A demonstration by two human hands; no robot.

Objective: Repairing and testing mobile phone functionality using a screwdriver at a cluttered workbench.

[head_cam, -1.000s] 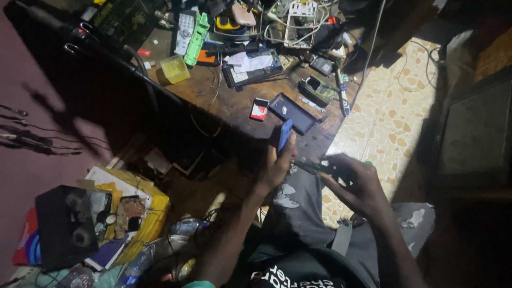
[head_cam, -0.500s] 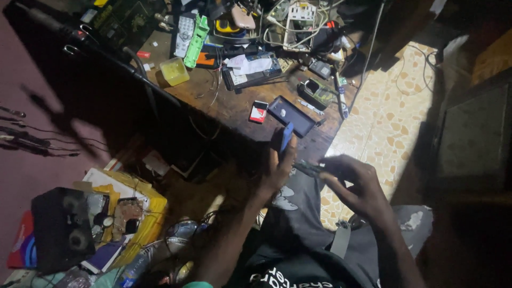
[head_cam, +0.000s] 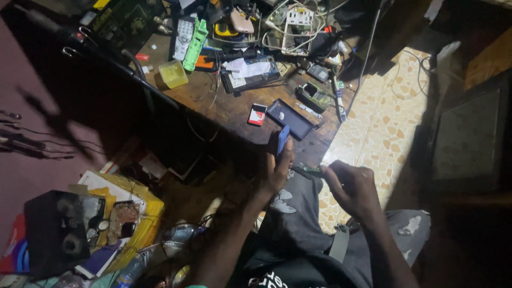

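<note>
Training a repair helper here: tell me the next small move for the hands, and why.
Probably bring the thin tool's tip in the right hand up to the small blue device that the left hand holds upright; the tip sits just below it, apparently not touching.

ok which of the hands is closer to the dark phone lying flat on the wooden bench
Left. The left hand, gripping a small blue object, sits just below the dark phone, the object's tip almost at its near edge. The right hand, holding a thin tool, is farther back, over the lap.
</note>
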